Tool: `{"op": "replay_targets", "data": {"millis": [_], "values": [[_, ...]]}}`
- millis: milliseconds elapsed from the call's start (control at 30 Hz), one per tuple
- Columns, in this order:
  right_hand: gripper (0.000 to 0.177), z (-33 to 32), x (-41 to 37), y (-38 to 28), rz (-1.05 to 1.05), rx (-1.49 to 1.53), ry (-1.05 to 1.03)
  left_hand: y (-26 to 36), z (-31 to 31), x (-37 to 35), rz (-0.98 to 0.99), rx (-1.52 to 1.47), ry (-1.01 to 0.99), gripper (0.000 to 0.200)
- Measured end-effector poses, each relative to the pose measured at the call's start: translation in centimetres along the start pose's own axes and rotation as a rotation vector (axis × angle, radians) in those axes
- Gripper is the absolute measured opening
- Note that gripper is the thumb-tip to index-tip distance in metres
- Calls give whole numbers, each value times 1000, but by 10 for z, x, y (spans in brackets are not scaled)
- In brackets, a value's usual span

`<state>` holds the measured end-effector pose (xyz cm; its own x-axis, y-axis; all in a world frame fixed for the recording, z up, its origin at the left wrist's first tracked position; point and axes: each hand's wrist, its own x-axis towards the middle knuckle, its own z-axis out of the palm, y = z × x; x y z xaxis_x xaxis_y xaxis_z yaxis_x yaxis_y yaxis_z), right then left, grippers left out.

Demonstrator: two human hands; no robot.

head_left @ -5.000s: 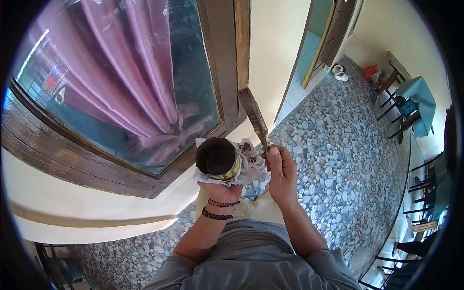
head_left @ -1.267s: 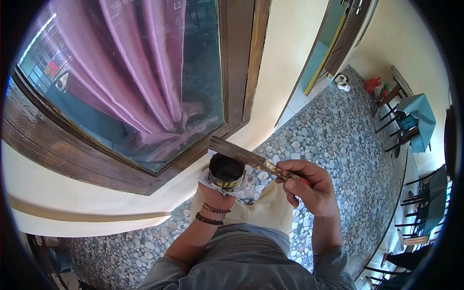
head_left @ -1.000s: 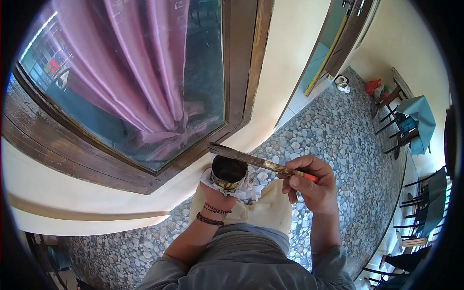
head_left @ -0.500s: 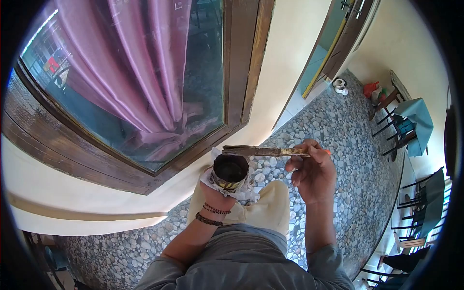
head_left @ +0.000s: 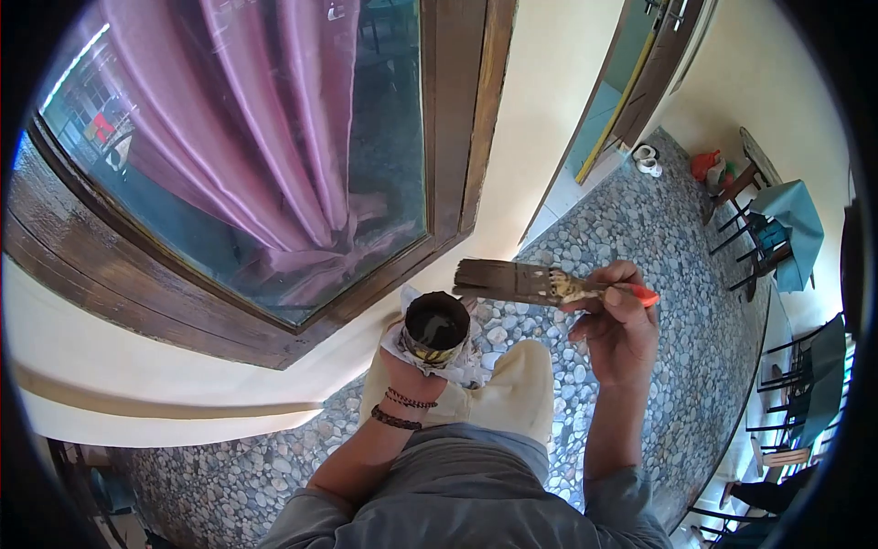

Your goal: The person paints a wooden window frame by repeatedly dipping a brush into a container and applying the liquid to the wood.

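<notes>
My left hand (head_left: 408, 366) is wrapped round a small open can (head_left: 436, 331) with a crumpled pale cloth (head_left: 466, 366) around its base. Dark liquid shows inside the can. Pinched by its red handle, a flat paintbrush (head_left: 512, 280) is in my right hand (head_left: 625, 320). Its dark-coated bristles point left, just up and right of the can's rim, apart from it. The brush's ferrule is smeared with dark and pale paint.
A brown wooden window frame (head_left: 450, 119) with glass and a pink curtain (head_left: 247, 137) is at the upper left, against a cream wall (head_left: 540, 91). White shoes (head_left: 647, 161), a red bag (head_left: 703, 166) and covered chairs (head_left: 794, 229) stand at the right on the pebble-patterned floor (head_left: 677, 274).
My right hand has moved right with the brush, taking the bristles away from above the can. The brush has turned to show its flat face. My left hand keeps its place.
</notes>
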<state>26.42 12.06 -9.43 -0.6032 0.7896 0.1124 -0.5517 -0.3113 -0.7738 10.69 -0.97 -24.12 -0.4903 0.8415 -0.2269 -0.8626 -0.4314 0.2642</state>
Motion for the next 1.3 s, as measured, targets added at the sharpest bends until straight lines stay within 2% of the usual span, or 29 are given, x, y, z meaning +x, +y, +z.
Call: {"op": "replay_targets", "data": {"millis": [67, 300, 400, 467, 500, 567, 633, 800, 867, 1000, 1067, 1100, 1133, 1167, 1233, 1267, 1300], "values": [[19, -6, -2, -2, -84, -21, 30, 2, 9, -4, -16, -13, 1, 43], [23, -9, -2, -9, -166, -170, 53, -4, 6, -5, -96, -62, -91, 45], [24, 2, -1, -18, -225, -260, 47, -6, 6, -3, -105, -26, -17, 46], [26, 14, 0, -24, -256, -299, 37, -6, 12, -1, -108, -45, -75, 45], [26, 20, 1, -27, -294, -363, 8, -6, 16, -1, -113, -65, -127, 44], [27, 28, 2, -33, -329, -427, -22, -4, 24, -1, -94, -35, -109, 42], [29, 33, 2, -38, -379, -501, -187, -3, 26, 2, -74, -7, -84, 40], [30, 51, -1, -44, -403, -589, -228, -1, 20, 8, 21, -42, -67, 32], [29, 54, 1, -43, -478, -732, -321, 1, 24, 7, 26, -71, -79, 31], [30, 68, -1, -39, -381, -875, -393, 4, 29, 4, 76, -65, -118, 33], [29, 70, 1, -34, -388, -931, -516, 3, 26, 3, 66, -85, -126, 35], [26, 77, 0, -38, -294, -1064, -516, 0, 23, 3, 215, 133, -126, 34], [26, 79, 1, -36, -293, -1065, -518, -1, 21, 2, 363, 351, -124, 33], [25, 80, 2, -32, -322, -1103, -548, 0, 21, 2, 364, 350, -124, 33], [21, 81, 4, -25, -354, -1167, -572, 7, 33, -3, 126, -52, -169, 33], [21, 82, 4, -23, -355, -1168, -575, 7, 31, -3, 128, -54, -170, 33], [21, 82, 5, -22, -356, -1197, -595, 5, 25, -2, 251, 88, -210, 27]]}}
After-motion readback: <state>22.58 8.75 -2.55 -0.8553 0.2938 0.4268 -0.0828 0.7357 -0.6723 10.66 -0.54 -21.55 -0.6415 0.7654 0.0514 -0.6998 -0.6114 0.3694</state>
